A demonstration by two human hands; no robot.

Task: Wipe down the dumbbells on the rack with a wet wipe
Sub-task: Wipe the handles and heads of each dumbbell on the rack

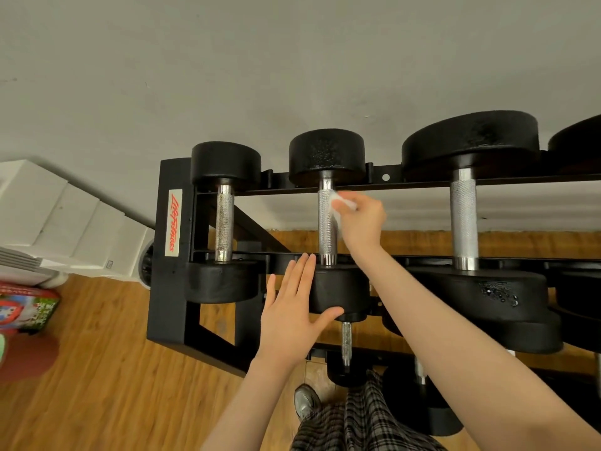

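A black rack (172,222) carries black dumbbells with knurled steel handles on its top tier. The middle dumbbell (326,154) is the one under my hands. My right hand (361,219) pinches a crumpled white wet wipe (340,203) against the upper right side of its handle (326,226). My left hand (292,307) lies flat with straight fingers on the near head (344,294) of the same dumbbell, thumb along its lower edge. A smaller dumbbell (224,222) sits to the left and a larger one (463,219) to the right.
More dumbbells (346,346) sit on the lower tier beneath. A grey wall runs behind the rack. White boxes (65,219) and colourful items (26,307) stand on the wooden floor at the left. My shoe (305,402) and plaid clothing show below.
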